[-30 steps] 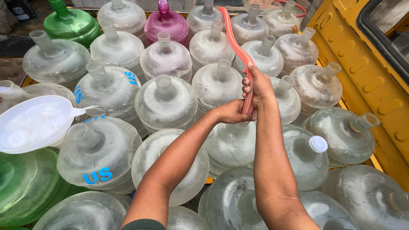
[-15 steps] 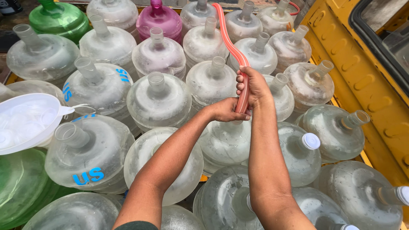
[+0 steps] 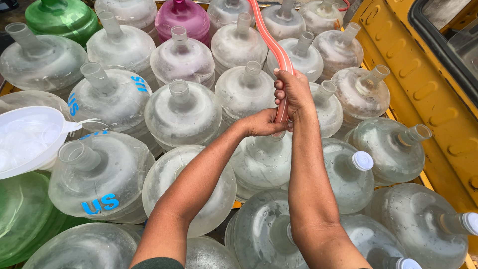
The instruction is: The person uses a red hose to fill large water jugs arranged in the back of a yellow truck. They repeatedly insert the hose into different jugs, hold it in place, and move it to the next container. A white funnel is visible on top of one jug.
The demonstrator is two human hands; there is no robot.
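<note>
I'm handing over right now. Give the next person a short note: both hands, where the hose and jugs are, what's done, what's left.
Right hand: gripping the red hose, which hangs down from the top of the view.
Left hand: at the hose's lower end, just above the mouth of a clear jug; the hands hide the mouth.
Done: a few jugs at lower right carry a white cap.
Left: most jugs stand open, such as the middle one. A white funnel rests at the left. Fill levels cannot be judged.
</note>
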